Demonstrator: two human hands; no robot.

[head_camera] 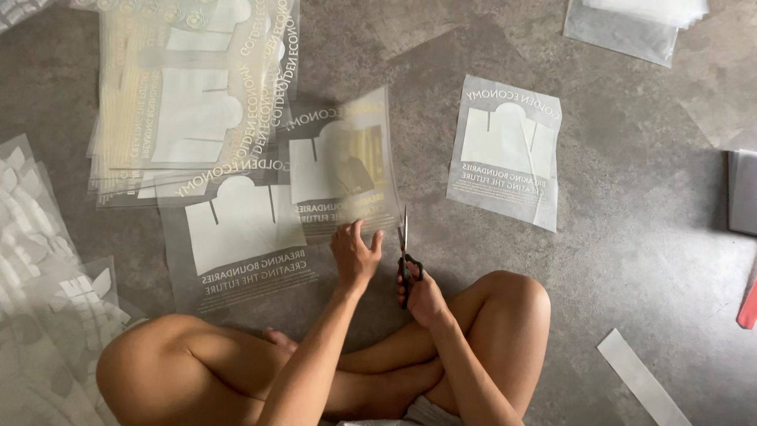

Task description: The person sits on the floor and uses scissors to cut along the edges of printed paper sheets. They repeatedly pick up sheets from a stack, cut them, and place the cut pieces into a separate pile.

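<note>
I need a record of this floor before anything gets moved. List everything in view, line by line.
Sheet being cut: one, clear film with white print, under the left hand.
Scissors: one pair, black handles, in the right hand at that sheet's right edge.
Uncut joined sheet: one, clear with white print, left of it.
Stack of sheets: count unclear, clear and yellowish, upper left.
Single sheet: one, clear with white print, centre right.
Leaf-pattern sheets: several, white on clear, left edge.
Plain film pile: top right.
Strip: one, white, lower right.
Floor: grey.
Left hand: flat on the sheet.
Right hand: gripping the scissors.
</note>
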